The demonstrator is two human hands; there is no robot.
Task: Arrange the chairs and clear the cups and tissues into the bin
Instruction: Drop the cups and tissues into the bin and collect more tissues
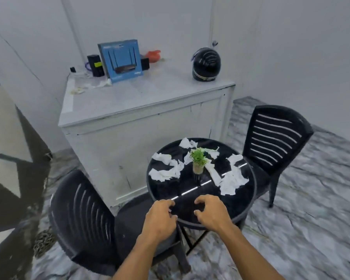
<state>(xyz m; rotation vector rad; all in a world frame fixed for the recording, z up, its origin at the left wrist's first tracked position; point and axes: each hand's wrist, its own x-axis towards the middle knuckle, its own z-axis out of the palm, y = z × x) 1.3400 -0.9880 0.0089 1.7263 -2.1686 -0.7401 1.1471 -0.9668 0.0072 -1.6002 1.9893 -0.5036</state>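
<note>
1. The round black table top (pixel 242 205) under the right hand (pixel 212 213) is glossy and smooth, glass-like, mirroring a bright strip of light.
2. The white tissues (pixel 230 182) beyond both hands are thin, crumpled, matt paper.
3. The small green plant (pixel 198 157) past the fingertips looks like plastic (its pot is too blurred to judge).
4. The black slatted chair (pixel 83 215) to the left of the left hand (pixel 162 217) is moulded plastic with a dull sheen; the black slatted chair beyond the right hand (pixel 275 134) looks the same.
5. The white cabinet (pixel 150 102) far beyond the hands is matt, painted and scuffed.
6. The round black helmet (pixel 206 64) on it is glossy.
7. The grey floor (pixel 301 219) to the right of the right hand is marble-patterned.
</note>
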